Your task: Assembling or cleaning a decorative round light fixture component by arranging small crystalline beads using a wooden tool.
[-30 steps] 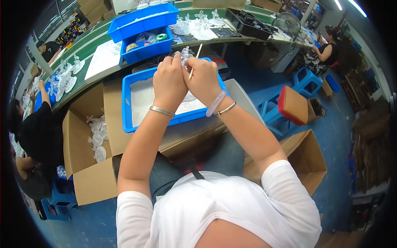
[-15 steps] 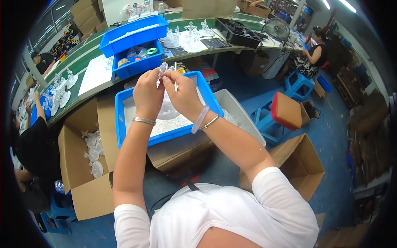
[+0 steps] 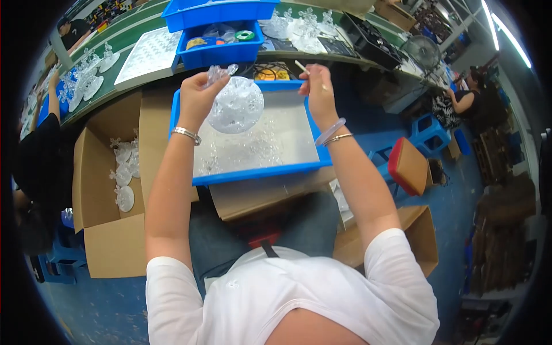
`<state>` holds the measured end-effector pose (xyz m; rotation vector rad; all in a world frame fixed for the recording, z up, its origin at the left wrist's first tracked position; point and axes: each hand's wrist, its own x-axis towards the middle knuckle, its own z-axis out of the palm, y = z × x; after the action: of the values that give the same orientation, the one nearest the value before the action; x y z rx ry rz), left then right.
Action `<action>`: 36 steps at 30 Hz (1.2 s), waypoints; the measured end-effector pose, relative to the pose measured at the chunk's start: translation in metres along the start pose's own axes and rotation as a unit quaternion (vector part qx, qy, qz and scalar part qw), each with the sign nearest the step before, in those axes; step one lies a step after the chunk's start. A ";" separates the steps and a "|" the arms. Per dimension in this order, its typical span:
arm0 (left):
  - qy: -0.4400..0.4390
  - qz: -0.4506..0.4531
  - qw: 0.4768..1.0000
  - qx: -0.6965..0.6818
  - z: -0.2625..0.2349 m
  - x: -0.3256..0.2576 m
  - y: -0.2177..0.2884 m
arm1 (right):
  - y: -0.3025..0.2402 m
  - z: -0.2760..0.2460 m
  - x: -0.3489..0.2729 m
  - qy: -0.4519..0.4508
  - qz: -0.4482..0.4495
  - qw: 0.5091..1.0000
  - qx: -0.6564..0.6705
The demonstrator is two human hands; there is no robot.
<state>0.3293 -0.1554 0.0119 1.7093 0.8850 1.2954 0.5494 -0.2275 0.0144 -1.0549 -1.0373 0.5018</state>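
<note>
My left hand [image 3: 200, 95] is closed around the upper part of a clear plastic ornament [image 3: 234, 106], tilted so that its round disc base faces me. In my right hand [image 3: 321, 98], apart from the left, a thin off-white stick [image 3: 301, 67] is pinched between the fingers and points up to the left. Both hands are over the far part of a shallow blue tray [image 3: 259, 173]. Small clear bits [image 3: 244, 148] lie scattered on the tray's pale bottom. The fingers of my left hand partly hide the ornament's top.
At my left an open cardboard box [image 3: 95, 184] holds several clear ornaments [image 3: 123, 164]. Blue bins [image 3: 221, 56] and a white panel [image 3: 150, 54] rest on the green bench ahead. A red-edged stool seat [image 3: 409, 167] is at the right. Other people sit farther off on both sides.
My hands have drawn apart. The right moved away to the right with the stick, while the left keeps the ornament, whose disc base now shows fully. The whole view has shifted.
</note>
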 end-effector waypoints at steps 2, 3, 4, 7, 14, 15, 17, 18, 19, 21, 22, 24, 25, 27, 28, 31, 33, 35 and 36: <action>0.057 0.018 0.998 -0.035 0.004 -0.001 -0.015 | 0.027 -0.001 0.002 -0.037 0.039 0.999 -0.006; 0.070 0.018 0.997 -0.016 0.007 -0.002 -0.019 | 0.041 -0.004 0.001 -0.046 0.041 0.998 -0.020; 0.082 0.019 0.996 0.003 0.010 -0.004 -0.023 | 0.051 -0.006 -0.001 -0.054 0.043 0.997 -0.034; 0.064 -0.030 0.997 -0.022 0.019 -0.015 -0.040 | 0.075 -0.002 -0.012 -0.007 0.098 0.995 0.008; -0.068 -0.054 0.984 -0.156 0.013 -0.011 -0.033 | 0.059 -0.005 -0.008 -0.064 0.162 0.976 0.129; -0.068 -0.064 0.983 -0.158 0.011 -0.010 -0.035 | 0.057 -0.002 -0.006 -0.060 0.179 0.971 0.145; -0.098 -0.056 0.975 -0.190 0.007 -0.010 -0.042 | 0.061 -0.004 -0.007 -0.086 0.204 0.961 0.165; -0.124 -0.041 0.966 -0.222 0.006 -0.010 -0.044 | 0.062 -0.004 -0.008 -0.117 0.222 0.950 0.187; -0.123 -0.051 0.969 -0.210 0.008 -0.012 -0.043 | 0.060 -0.001 -0.009 -0.109 0.237 0.950 0.172; -0.142 -0.051 0.969 -0.195 0.009 -0.014 -0.041 | 0.062 -0.001 -0.011 -0.123 0.242 0.950 0.154; -0.159 -0.049 0.970 -0.179 0.009 -0.015 -0.040 | 0.062 -0.002 -0.013 -0.139 0.246 0.950 0.136; -0.167 -0.044 0.972 -0.161 0.008 -0.016 -0.039 | 0.063 0.000 -0.014 -0.140 0.249 0.952 0.112; -0.174 -0.037 0.974 -0.141 0.008 -0.016 -0.038 | 0.064 0.000 -0.015 -0.142 0.250 0.953 0.091; -0.175 -0.039 0.971 -0.156 0.007 -0.017 -0.036 | 0.064 0.002 -0.016 -0.154 0.253 0.951 0.089; -0.177 -0.039 0.969 -0.169 0.007 -0.017 -0.035 | 0.064 0.003 -0.016 -0.165 0.254 0.949 0.090; -0.184 -0.040 0.965 -0.184 0.007 -0.019 -0.035 | 0.065 0.006 -0.019 -0.178 0.258 0.948 0.060; -0.185 -0.035 0.964 -0.187 0.007 -0.018 -0.034 | 0.063 0.008 -0.019 -0.182 0.264 0.945 0.057; -0.186 -0.030 0.963 -0.191 0.007 -0.019 -0.032 | 0.063 0.008 -0.020 -0.186 0.271 0.943 0.055; -0.194 -0.028 0.964 -0.180 0.007 -0.019 -0.031 | 0.063 0.008 -0.020 -0.189 0.272 0.942 0.056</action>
<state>0.3301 -0.1602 -0.0251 1.5579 0.4337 0.9656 0.5410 -0.2109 -0.0496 -1.1686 -1.0264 1.2390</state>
